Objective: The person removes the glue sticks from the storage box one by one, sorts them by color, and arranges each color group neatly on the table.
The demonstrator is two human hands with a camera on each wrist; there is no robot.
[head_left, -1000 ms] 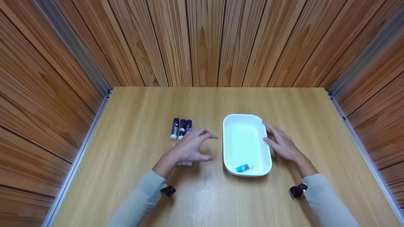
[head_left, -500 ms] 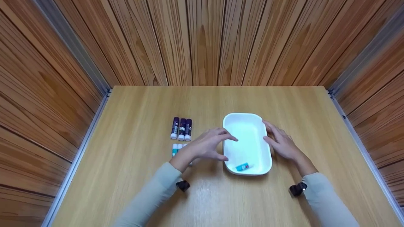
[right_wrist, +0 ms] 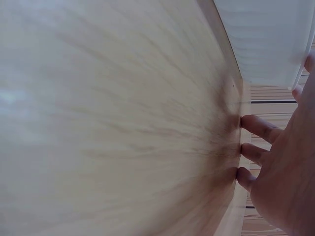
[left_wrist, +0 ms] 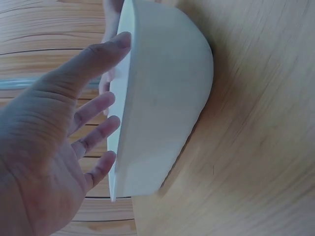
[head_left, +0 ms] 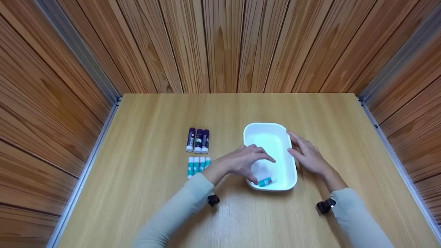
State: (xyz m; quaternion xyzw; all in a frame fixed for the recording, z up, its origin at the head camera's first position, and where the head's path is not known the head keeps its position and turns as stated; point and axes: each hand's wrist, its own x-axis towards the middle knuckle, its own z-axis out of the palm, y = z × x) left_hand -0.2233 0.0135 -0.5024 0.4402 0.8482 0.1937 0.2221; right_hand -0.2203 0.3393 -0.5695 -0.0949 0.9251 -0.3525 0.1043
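A white plastic tub [head_left: 270, 129] stands on the table, with one small teal-and-white glue stick [head_left: 265, 182] lying near its front end. My left hand [head_left: 244, 162] reaches over the tub's left rim, thumb and fingers spread apart and nothing between them. In the left wrist view, the left hand's fingers [left_wrist: 98, 132] are beyond the tub's rim. On the tub's right side, my right hand [head_left: 307, 156] rests with thumb and forefinger at the rim. The right wrist view shows its other fingertips [right_wrist: 246, 123] down on the tabletop.
Left of the tub lie two rows of glue sticks: dark purple ones with white ends [head_left: 198, 141] behind, and several teal-and-white ones [head_left: 196, 166] in front, partly covered by the left forearm. Wooden panel walls [head_left: 220, 48] enclose the table's back and sides.
My left hand has moved right, from above the glue stick rows to over the tub, uncovering more of both rows. The right hand stays at the tub's rim.
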